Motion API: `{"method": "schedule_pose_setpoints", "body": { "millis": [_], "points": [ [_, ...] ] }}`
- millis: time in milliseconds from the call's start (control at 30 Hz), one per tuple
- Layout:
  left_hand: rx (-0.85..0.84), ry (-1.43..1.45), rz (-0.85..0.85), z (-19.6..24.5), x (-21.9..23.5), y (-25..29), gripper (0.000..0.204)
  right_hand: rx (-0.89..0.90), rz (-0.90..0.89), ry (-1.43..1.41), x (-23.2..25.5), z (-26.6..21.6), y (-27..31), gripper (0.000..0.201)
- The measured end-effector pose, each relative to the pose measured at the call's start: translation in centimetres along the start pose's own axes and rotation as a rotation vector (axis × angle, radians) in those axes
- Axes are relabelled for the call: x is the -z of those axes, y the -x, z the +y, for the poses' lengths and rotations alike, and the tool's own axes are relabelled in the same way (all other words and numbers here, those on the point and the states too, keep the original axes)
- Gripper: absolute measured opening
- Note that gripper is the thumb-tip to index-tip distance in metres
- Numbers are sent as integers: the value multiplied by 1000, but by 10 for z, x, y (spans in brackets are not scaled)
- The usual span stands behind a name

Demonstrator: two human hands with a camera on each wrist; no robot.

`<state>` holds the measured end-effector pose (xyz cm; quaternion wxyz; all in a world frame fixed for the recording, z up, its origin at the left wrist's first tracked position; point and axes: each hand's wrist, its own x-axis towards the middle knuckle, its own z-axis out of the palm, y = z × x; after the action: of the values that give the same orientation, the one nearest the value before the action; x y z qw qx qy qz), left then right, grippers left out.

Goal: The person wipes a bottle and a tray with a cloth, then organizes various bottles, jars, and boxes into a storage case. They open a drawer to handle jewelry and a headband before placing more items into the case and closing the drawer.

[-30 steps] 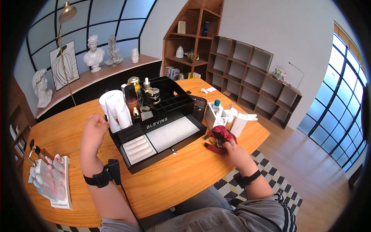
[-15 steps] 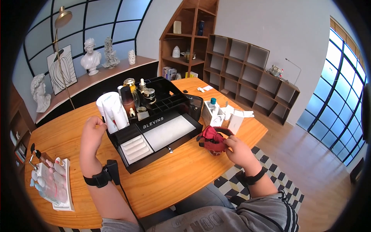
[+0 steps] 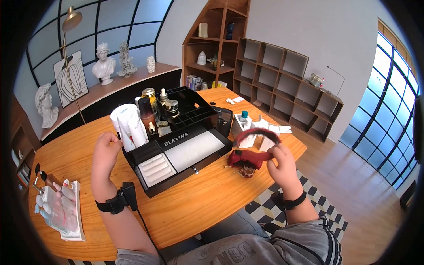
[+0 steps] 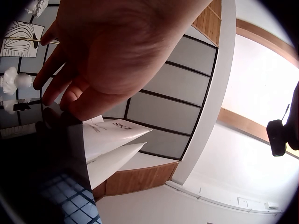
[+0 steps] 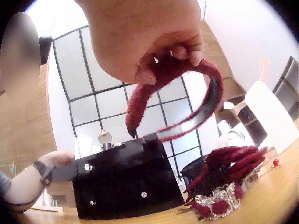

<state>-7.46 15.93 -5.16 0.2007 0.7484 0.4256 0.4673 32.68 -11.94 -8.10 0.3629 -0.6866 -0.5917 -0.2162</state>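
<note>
My right hand (image 3: 282, 164) pinches a fuzzy red headband (image 5: 140, 100) and holds it up above the table's right side. Below it lies a bunch of hair accessories (image 3: 245, 168): dark red fabric, a black claw clip (image 5: 194, 170) and a silvery hair tie (image 5: 229, 200) with red pieces. My left hand (image 3: 106, 152) rests with bent, relaxed fingers at the left edge of a black cosmetics box (image 3: 176, 140), beside white tubes (image 3: 134, 128). The box's front drawer (image 3: 198, 152) is pulled out, showing a pale lining and ring rolls (image 3: 157, 170).
Bottles and jars (image 3: 171, 108) stand in the box's upper compartments. White cartons (image 3: 269, 141) and a green-capped bottle (image 3: 244, 115) stand behind the headband. A makeup-tool stand (image 3: 66, 207) is at the table's left. A black pouch (image 3: 224, 121) leans by the box.
My right hand has lifted the red headband up and away from the bunch of accessories, which has shifted slightly left. My left hand stays at the box's edge.
</note>
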Motion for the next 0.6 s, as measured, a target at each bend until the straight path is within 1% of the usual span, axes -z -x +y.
{"method": "schedule_pose_setpoints", "body": {
  "millis": [100, 133, 233, 267, 300, 367, 467, 567, 600],
  "points": [
    [7, 9, -2, -1, 0, 0, 19, -22, 87, -98, 9, -7, -7, 23],
    [10, 13, -2, -1, -1, 0, 19, 3, 90, -135, 12, -13, -10, 23],
    [17, 4, 9, 6, 0, 2, 19, 112, 14, -188, 15, -34, -22, 23],
    [7, -4, 13, 7, 0, 2, 19, 181, 6, -218, 13, -43, -26, 24],
    [-3, -12, 16, 8, 0, 3, 19, 219, -49, -254, 10, -49, -31, 24],
    [-17, -34, 16, 6, 1, 3, 19, 205, -182, -322, 0, -64, -37, 24],
    [-18, -54, 6, 1, 1, 1, 18, 266, -286, -344, -27, -77, -49, 27],
    [0, -35, 1, 4, 1, 2, 17, 330, -239, -335, -62, -80, -56, 31],
    [4, -28, 1, 4, 1, 2, 17, 318, -235, -326, -70, -82, -57, 34]
  ]
}}
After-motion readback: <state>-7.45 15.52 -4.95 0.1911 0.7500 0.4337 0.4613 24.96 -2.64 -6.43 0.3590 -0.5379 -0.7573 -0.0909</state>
